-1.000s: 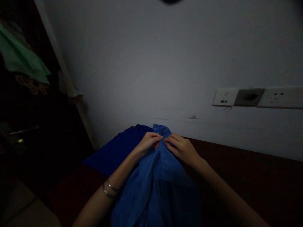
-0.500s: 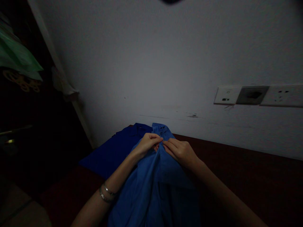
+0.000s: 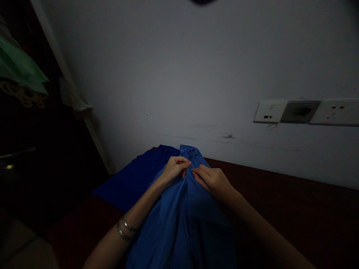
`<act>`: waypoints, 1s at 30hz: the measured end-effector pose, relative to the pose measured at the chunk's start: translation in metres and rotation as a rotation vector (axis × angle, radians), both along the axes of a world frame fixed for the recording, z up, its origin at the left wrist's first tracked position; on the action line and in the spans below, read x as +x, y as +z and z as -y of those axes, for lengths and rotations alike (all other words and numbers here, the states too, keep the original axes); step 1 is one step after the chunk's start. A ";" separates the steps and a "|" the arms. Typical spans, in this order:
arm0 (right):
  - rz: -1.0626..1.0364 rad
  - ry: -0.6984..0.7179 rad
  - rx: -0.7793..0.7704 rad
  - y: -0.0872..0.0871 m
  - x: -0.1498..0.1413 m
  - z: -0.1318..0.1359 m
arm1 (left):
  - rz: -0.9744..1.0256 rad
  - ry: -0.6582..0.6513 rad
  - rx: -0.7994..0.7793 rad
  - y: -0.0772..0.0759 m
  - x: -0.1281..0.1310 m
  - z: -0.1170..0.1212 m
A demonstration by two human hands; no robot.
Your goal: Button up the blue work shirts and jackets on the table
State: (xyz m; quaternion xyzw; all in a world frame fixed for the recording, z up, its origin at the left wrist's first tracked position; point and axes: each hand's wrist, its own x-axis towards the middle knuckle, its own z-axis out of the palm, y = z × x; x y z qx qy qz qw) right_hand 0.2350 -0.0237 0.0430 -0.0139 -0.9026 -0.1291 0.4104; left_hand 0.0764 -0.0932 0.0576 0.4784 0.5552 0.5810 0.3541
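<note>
A light blue shirt (image 3: 174, 224) lies with its collar toward the wall and its body running down to the bottom of the view. My left hand (image 3: 174, 170) pinches the cloth at its front edge, just below the collar, with thumb and fingers pressed together. Close beside it, my right hand (image 3: 211, 179) grips the other side of the front in a pinch. Between the two hands the fabric is gathered into folds. Any button at the fingertips is too small and dark to make out. Left of the shirt lies a folded dark blue shirt (image 3: 134, 172), partly behind my left forearm.
The dark reddish table (image 3: 266, 194) meets a pale wall (image 3: 168, 74). Wall sockets (image 3: 297, 112) sit at the right. At the left are a dark door (image 3: 42, 149) with a handle (image 3: 18, 152) and hanging green cloth (image 3: 21, 63). The light is dim.
My hands have drawn slightly apart, the right one shifting a little away from the left fingertips. Both still hold the light blue shirt's front.
</note>
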 end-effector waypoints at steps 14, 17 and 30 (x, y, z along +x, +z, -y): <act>-0.003 0.136 -0.649 0.002 -0.003 -0.004 | -0.008 -0.140 -0.042 0.004 -0.009 0.005; -0.017 0.118 -0.697 0.002 -0.004 -0.006 | -0.023 -0.214 -0.053 0.007 -0.014 0.009; 0.154 0.013 -0.526 0.003 0.002 -0.005 | -0.312 -0.246 0.019 0.003 -0.019 0.009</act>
